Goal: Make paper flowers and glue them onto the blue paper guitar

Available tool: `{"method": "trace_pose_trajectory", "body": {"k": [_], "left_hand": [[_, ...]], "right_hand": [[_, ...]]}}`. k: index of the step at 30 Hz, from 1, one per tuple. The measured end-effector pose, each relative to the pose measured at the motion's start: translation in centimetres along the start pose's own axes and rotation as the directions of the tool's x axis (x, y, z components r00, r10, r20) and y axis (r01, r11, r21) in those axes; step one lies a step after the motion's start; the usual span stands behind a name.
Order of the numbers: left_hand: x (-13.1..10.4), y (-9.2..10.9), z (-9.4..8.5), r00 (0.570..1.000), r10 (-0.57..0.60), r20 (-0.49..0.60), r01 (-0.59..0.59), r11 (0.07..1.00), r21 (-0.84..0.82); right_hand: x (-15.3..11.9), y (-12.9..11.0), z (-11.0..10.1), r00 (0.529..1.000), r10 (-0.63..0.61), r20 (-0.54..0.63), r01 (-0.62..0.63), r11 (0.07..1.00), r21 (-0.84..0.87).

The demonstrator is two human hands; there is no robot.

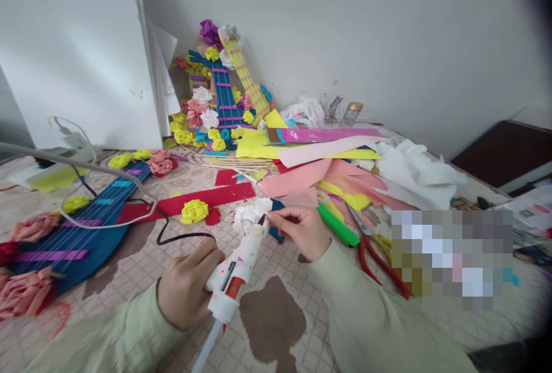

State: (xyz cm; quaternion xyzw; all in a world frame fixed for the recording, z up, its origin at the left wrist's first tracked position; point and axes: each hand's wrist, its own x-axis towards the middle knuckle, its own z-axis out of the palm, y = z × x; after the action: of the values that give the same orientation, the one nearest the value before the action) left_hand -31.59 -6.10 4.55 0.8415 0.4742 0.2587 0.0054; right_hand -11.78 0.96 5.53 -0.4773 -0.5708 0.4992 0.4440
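Note:
My left hand (190, 284) is wrapped round the handle of a white hot glue gun (235, 269). A clear glue stick (207, 347) sticks out of its rear end, and a small red light glows on its side. The nozzle points away from me at a white crepe paper flower (250, 216). My right hand (302, 229) is closed in a pinch at the edge of that flower, beside the nozzle tip. A dark blue piece (277, 220) lies under the pinched fingers. To the left is a yellow paper flower (195, 211) by a red strip (185, 200).
A blue paper guitar (103, 218) with pink flowers lies at left. More decorated guitars (228, 94) lean on the back wall. Red-handled scissors (366, 246), a green paper roll (338, 225) and pink paper strips (297, 177) lie at right. A black cord (176, 239) crosses the table.

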Motion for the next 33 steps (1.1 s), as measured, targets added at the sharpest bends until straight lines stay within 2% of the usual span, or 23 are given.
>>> {"method": "trace_pose_trajectory", "body": {"k": [7,17,25,27,29,33], "left_hand": [[-0.02,-0.08,0.07,1.000,-0.012,-0.011,0.012,1.000,-0.003],[-0.05,-0.11,-0.10,0.998,0.034,-0.055,-0.030,0.997,0.074],[-0.13,-0.07,0.18,0.996,-0.005,-0.085,0.008,0.999,0.039],[-0.18,-0.14,0.20,0.996,-0.013,-0.092,0.017,0.999,0.036],[-0.18,-0.23,0.16,0.995,-0.021,-0.095,0.025,0.999,0.041],[0.06,-0.38,0.12,0.994,-0.041,-0.097,0.042,0.999,0.008]], "right_hand": [[0.03,0.16,0.01,1.000,0.012,-0.003,-0.012,1.000,0.006],[0.00,0.17,0.01,1.000,0.030,0.007,-0.030,1.000,0.002],[0.07,0.05,-0.05,1.000,0.023,-0.002,-0.023,0.999,-0.040],[0.11,0.20,-0.06,1.000,-0.007,-0.013,0.006,0.997,-0.079],[0.13,0.34,-0.08,0.994,-0.097,-0.059,0.088,0.985,-0.146],[0.21,0.50,-0.20,0.934,-0.329,-0.142,0.275,0.912,-0.305]]}}
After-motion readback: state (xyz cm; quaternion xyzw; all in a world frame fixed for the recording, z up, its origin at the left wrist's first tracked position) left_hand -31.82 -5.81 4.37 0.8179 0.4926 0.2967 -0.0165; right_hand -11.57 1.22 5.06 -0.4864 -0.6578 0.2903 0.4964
